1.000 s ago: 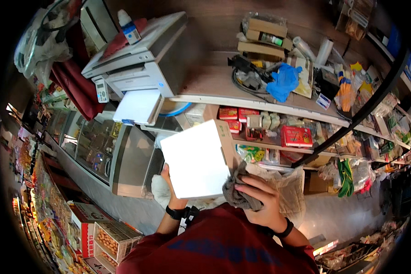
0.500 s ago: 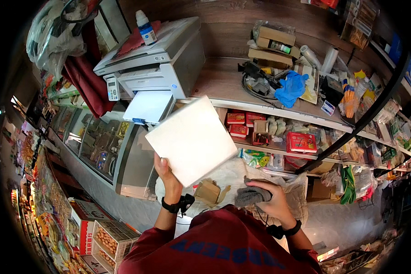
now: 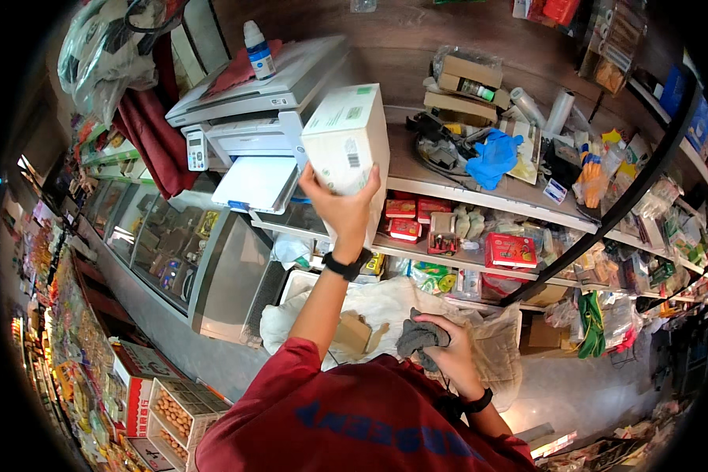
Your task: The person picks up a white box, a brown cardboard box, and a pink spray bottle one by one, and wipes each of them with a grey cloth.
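Observation:
A white carton (image 3: 344,126) with green print and a barcode is held up at arm's length in my left hand (image 3: 344,211), its fingers and thumb closed around the lower end. The carton is at the counter's edge, just right of the printer (image 3: 311,98); I cannot tell whether it rests on the counter. Lower and closer to me, my right hand (image 3: 455,354) is closed on a crumpled grey cloth (image 3: 422,337). A pale padded cover (image 3: 397,299) lies beneath that hand, with an opened piece of brown cardboard (image 3: 352,333) on it.
Blue gloves (image 3: 493,157), cables (image 3: 436,149) and small boxes crowd the counter right of the carton. Red boxes (image 3: 511,250) fill the shelf below. A dark diagonal post (image 3: 645,193) crosses at right. On the left stand a glass case (image 3: 169,252) and a crate of eggs (image 3: 173,417).
My left hand has reached forward and up with the carton, which has turned from its blank face to its printed sides. The right hand with the cloth has shifted slightly left.

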`<action>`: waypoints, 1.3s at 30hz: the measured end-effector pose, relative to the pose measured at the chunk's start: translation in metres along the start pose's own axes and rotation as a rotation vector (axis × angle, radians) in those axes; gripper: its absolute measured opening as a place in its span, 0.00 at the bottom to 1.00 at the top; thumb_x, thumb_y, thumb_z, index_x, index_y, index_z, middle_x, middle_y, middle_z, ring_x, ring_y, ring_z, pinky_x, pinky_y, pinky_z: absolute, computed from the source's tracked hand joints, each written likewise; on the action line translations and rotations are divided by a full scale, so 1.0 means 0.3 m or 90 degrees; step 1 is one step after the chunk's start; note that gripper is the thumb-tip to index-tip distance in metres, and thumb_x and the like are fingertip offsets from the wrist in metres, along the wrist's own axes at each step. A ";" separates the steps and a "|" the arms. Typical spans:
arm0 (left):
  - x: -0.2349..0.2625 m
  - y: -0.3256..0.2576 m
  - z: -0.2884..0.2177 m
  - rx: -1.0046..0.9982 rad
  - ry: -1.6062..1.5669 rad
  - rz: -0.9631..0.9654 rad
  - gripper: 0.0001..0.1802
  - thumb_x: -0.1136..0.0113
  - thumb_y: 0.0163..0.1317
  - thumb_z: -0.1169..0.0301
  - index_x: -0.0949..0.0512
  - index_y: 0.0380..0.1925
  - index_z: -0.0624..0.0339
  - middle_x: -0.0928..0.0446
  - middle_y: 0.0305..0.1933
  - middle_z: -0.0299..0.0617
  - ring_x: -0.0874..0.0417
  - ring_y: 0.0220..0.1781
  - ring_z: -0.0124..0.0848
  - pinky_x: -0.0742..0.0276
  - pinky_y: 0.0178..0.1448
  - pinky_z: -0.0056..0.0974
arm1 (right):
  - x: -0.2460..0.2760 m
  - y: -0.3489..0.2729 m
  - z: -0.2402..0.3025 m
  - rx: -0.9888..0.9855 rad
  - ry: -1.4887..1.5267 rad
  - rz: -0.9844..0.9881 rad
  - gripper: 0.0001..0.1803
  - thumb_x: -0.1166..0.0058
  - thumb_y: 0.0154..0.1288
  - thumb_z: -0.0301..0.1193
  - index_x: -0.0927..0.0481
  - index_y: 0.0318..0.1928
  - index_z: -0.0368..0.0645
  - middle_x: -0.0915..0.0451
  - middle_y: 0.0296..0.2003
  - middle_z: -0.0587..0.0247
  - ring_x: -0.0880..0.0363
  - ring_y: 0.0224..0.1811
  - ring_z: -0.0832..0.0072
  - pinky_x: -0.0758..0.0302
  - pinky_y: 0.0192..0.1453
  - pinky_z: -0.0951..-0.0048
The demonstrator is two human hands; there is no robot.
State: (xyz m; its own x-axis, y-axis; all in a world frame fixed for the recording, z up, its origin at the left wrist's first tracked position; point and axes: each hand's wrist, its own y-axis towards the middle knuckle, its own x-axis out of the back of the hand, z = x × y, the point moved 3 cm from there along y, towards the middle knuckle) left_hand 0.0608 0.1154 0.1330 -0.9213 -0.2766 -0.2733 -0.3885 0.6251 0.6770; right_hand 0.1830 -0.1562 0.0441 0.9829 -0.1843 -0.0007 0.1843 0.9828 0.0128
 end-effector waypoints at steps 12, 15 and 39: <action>-0.309 0.126 0.146 -0.056 0.264 -0.017 0.53 0.16 0.40 0.55 0.39 0.60 0.66 0.32 0.63 0.55 0.28 0.64 0.54 0.28 0.63 0.51 | 0.127 -0.103 -0.182 -0.019 0.051 -0.162 0.28 0.50 0.46 0.08 0.18 0.51 0.35 0.15 0.48 0.61 0.18 0.52 0.75 0.26 0.60 0.75; -0.348 0.116 0.161 -0.106 0.330 -0.015 0.59 0.16 0.40 0.52 0.43 0.64 0.69 0.36 0.64 0.59 0.28 0.63 0.57 0.28 0.64 0.50 | 0.149 -0.112 -0.187 -0.027 0.034 -0.181 0.28 0.51 0.46 0.08 0.18 0.51 0.35 0.15 0.47 0.61 0.18 0.51 0.75 0.26 0.60 0.75; -0.144 0.239 0.515 0.460 0.040 0.332 0.40 0.29 0.59 0.48 0.33 0.60 0.66 0.22 0.49 0.46 0.19 0.46 0.32 0.18 0.45 0.36 | 0.192 0.272 0.125 0.117 -0.044 -0.011 0.42 0.46 0.45 0.17 0.32 0.68 0.43 0.24 0.59 0.59 0.30 0.64 0.68 0.36 0.71 0.66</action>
State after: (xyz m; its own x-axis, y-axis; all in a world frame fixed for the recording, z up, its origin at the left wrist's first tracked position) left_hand 0.0701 0.2848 0.0877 -0.9893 0.1461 0.0013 0.1455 0.9839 0.1034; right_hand 0.2545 -0.0873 0.0826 0.9760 -0.2076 0.0656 0.1915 0.9619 0.1950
